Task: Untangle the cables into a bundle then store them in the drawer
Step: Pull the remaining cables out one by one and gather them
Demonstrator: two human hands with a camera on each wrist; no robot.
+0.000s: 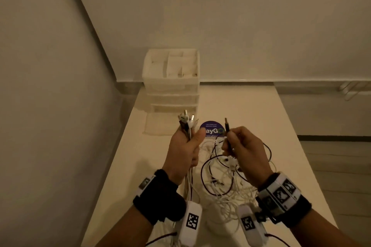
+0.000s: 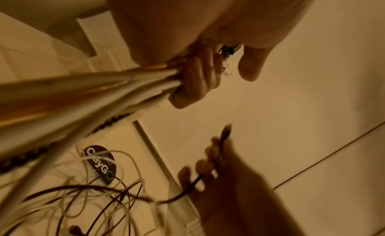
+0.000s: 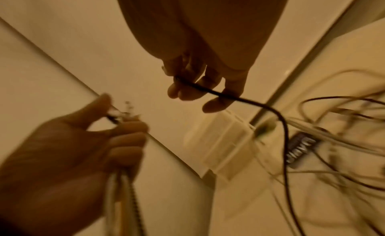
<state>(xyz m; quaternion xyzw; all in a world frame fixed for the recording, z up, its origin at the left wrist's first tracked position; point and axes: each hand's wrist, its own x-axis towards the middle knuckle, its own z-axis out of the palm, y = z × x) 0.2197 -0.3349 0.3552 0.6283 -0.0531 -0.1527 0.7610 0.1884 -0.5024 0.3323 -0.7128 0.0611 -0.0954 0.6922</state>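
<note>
gripping gathered cables [image 1: 187, 126] in left hand [image 1: 185, 146], right hand [image 1: 246, 146] pinching dark cable [image 1: 227, 129]

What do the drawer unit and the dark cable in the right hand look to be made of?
Drawer unit: likely translucent, frosted whitish plastic; its dividers show faintly through the walls. Dark cable: seemingly smooth rubbery or plastic sheath, bending in loose loops, with what looks like a metal plug tip.

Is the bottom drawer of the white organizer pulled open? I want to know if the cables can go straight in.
Yes, the bottom drawer juts forward from the white organizer on the table, open at the top.
</note>
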